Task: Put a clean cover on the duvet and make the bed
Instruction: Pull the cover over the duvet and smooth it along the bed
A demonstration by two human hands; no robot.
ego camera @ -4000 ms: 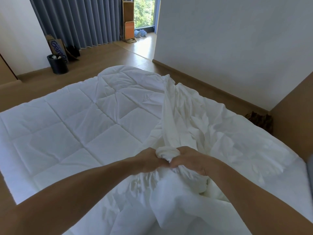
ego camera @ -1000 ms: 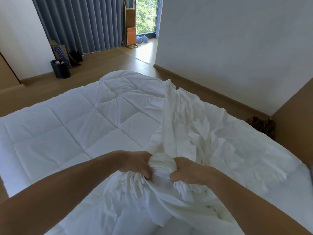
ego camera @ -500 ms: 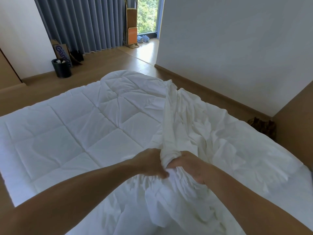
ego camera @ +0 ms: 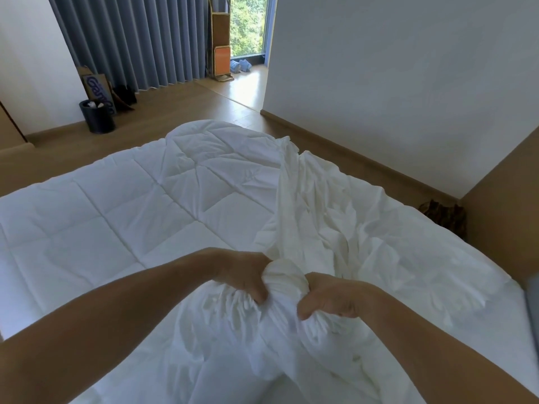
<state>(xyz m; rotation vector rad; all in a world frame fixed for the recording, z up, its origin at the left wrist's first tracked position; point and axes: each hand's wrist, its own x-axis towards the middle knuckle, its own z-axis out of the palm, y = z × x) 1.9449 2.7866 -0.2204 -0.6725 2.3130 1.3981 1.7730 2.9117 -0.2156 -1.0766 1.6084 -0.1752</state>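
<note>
The duvet cover [ego camera: 335, 228], white and heavily creased, was gathered into a tight knob [ego camera: 284, 277] between the two hands, close in front of the camera I was watching through. The left hand [ego camera: 245, 277] gripped that knob from its left side, fingers curled into the cloth. The right hand [ego camera: 332, 297] clutched it from the right, thumb pressed into the folds. The hands sat near each other with only the bunched fabric between them.

From the grip the cover ran away in a raised ridge toward the far edge and spread in loose wrinkles over the right half of the bed, with more of it piled below the wrists. The quilted duvet [ego camera: 131, 223] lay flat and uncovered on the left half, its stitched squares showing, the cover's ridge lying along its right side.

Beyond the bed I saw a wooden floor [ego camera: 189, 103] and a black bin [ego camera: 97, 118] near grey curtains [ego camera: 140, 42]. A brown printed package [ego camera: 96, 87] leaned behind the bin. A white wall [ego camera: 393, 83] stood on the right, and at its foot was a dark object [ego camera: 442, 218] I could not make out.
</note>
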